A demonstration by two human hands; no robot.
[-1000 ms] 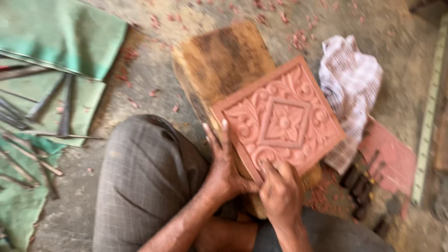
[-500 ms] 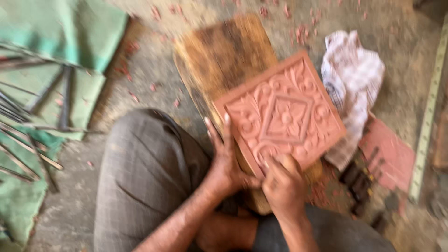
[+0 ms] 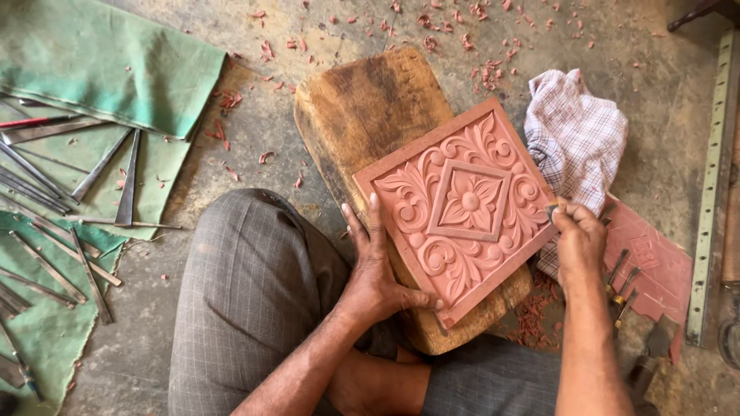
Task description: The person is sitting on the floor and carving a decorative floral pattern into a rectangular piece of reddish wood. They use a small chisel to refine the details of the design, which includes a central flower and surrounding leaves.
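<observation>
Around, checked cloth (image 3: 574, 135), metal tools (image 3: 92, 173), left hand (image 3: 379, 266) spread on carved tile (image 3: 462, 204), right hand (image 3: 578, 239) pinching perhaps a tool.

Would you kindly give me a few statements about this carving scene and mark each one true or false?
1. The left hand rests against the lower-left edge of the carved clay tile. True.
2. The tile lies straight on the bare floor. False: it lies on a wooden board.
3. The right hand is at the tile's right edge, with a small tool pinched in its fingers. True.
4. The checked cloth is draped over the tile's centre. False: it lies to the right of the tile, beside the board.
5. The long metal tools lie on green cloth at the left. True.
6. The tile's carving shows a bird. False: it shows a flower in a diamond frame with scrolls around it.
</observation>
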